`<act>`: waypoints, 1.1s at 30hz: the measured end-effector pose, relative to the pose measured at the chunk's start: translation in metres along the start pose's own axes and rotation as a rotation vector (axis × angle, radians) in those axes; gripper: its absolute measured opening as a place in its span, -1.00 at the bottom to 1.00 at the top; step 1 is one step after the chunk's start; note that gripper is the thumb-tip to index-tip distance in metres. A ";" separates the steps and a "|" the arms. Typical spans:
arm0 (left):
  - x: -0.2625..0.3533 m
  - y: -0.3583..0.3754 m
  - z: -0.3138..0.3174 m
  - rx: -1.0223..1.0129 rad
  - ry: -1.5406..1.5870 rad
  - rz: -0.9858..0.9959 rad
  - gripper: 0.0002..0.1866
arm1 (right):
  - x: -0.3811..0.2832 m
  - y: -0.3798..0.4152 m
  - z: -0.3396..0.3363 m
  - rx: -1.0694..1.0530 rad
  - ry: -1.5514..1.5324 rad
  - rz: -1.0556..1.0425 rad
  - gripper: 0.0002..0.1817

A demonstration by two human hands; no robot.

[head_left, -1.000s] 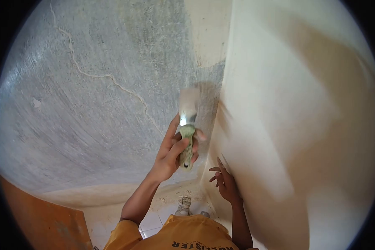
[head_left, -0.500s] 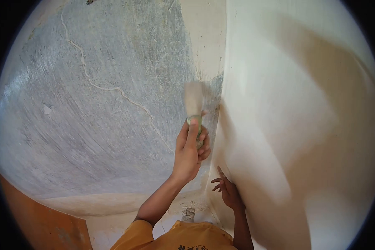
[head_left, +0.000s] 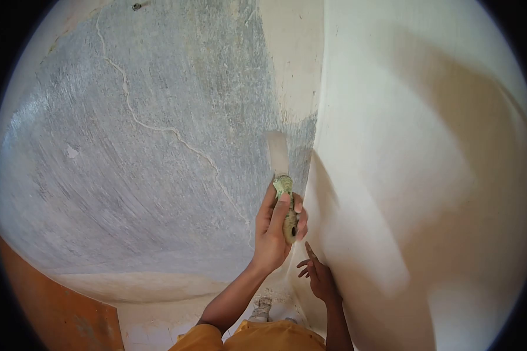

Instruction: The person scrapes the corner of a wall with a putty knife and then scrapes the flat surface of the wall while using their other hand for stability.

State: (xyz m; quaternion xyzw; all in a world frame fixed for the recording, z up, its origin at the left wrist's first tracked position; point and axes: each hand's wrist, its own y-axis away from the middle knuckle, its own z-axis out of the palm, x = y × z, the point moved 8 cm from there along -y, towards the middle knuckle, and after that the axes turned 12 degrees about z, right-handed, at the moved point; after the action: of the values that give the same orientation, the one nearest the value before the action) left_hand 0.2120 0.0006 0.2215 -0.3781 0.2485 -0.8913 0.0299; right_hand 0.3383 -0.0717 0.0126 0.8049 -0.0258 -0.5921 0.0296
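My left hand (head_left: 271, 238) is closed around the mottled green handle of a scraper (head_left: 284, 188), the thumb lying along it. The scraper's flat, pale blade points up, overlapping the grey wall (head_left: 175, 88) near the corner. Above the blade is the ragged lower edge of a cream patch (head_left: 293, 64). Lower down, my right hand (head_left: 321, 281) is beside the white side wall (head_left: 380, 175), its index finger stretched upward and the other fingers apart. Nothing shows in it.
A thin pale crack line (head_left: 158, 127) winds down the grey wall. At the lower left stands an orange-brown panel (head_left: 58, 304). Below, a foot (head_left: 262, 308) shows near the corner on the pale floor. Shadows fall across the side wall.
My left hand and the scraper have moved down and slightly right, and more of the handle shows. My right hand is slightly lower. The view has shifted a little.
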 end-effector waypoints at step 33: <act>0.010 -0.011 0.002 0.205 0.046 0.069 -0.35 | 0.014 -0.002 0.001 0.063 -0.021 -0.015 -0.33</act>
State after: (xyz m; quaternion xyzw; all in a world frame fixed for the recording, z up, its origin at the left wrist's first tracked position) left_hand 0.2077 0.0072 0.2350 -0.3435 0.1696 -0.9190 0.0935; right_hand 0.3417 -0.0707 -0.0011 0.7992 -0.0387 -0.5998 -0.0007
